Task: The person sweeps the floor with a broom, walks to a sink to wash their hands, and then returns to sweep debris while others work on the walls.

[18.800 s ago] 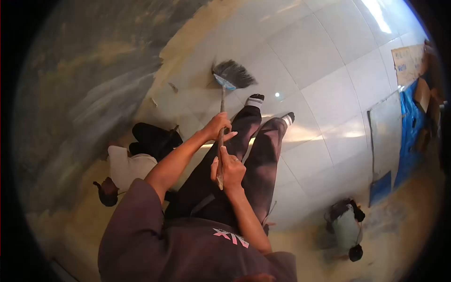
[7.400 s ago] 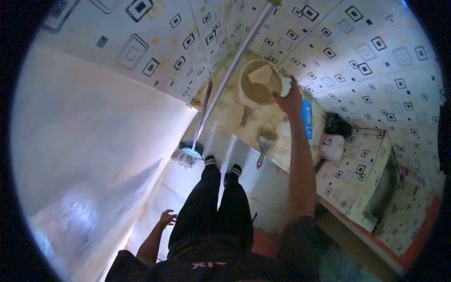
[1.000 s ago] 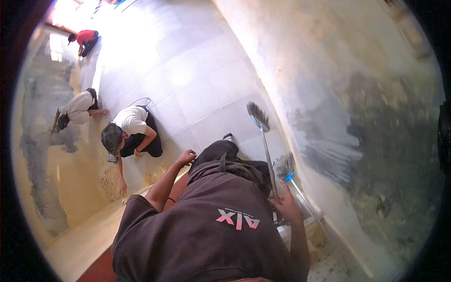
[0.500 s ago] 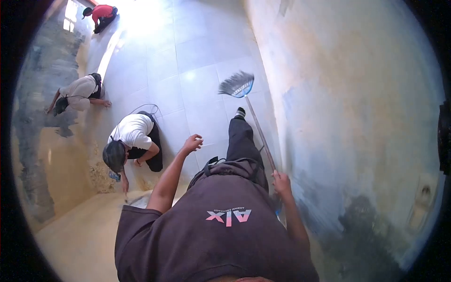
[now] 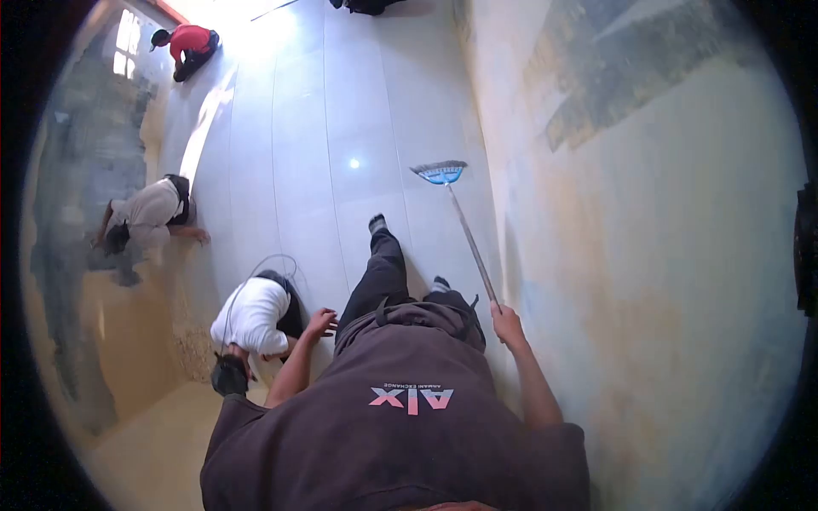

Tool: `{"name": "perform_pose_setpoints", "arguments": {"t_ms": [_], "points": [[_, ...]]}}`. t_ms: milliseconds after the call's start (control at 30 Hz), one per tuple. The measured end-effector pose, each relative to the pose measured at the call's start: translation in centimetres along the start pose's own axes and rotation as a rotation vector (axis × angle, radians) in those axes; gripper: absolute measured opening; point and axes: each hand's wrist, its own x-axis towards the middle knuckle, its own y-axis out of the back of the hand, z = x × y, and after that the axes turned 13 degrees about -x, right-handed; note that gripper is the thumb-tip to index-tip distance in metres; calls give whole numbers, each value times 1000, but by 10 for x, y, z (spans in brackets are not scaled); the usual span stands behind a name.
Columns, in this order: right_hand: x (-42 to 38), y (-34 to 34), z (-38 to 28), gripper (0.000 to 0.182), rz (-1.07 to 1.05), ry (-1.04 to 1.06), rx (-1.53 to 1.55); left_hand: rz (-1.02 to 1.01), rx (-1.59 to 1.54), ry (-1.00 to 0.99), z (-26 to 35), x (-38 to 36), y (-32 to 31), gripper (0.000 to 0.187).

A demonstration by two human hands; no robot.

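Observation:
My right hand is wrapped round the upper end of a long broom handle. At the far end of the handle, the blue broom head with dark bristles is over the tiled floor near the right wall. My left hand hangs beside my left hip with its fingers apart and holds nothing. It is nearest to my dark trousers and to a crouching person in a white shirt.
Pale tiled floor stretches ahead. A stained wall stands close on the right, another patchy wall on the left. Further off on the left crouch a person in a light shirt and one in red. A dark object shows at the top edge.
The view has shifted forward along the floor. My left hand has dropped closer to my hip, my left foot has come forward, and the broom's bristles now look flatter and narrower.

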Motion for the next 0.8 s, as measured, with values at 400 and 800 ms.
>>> {"name": "perform_pose_setpoints", "arguments": {"t_ms": [400,800], "points": [[199,9,-257,50,191,-66,57,34,374,-90,385,193,122,28],[471,154,-436,42,202,-100,101,-309,752,-559,756,290,-83,30]]}}
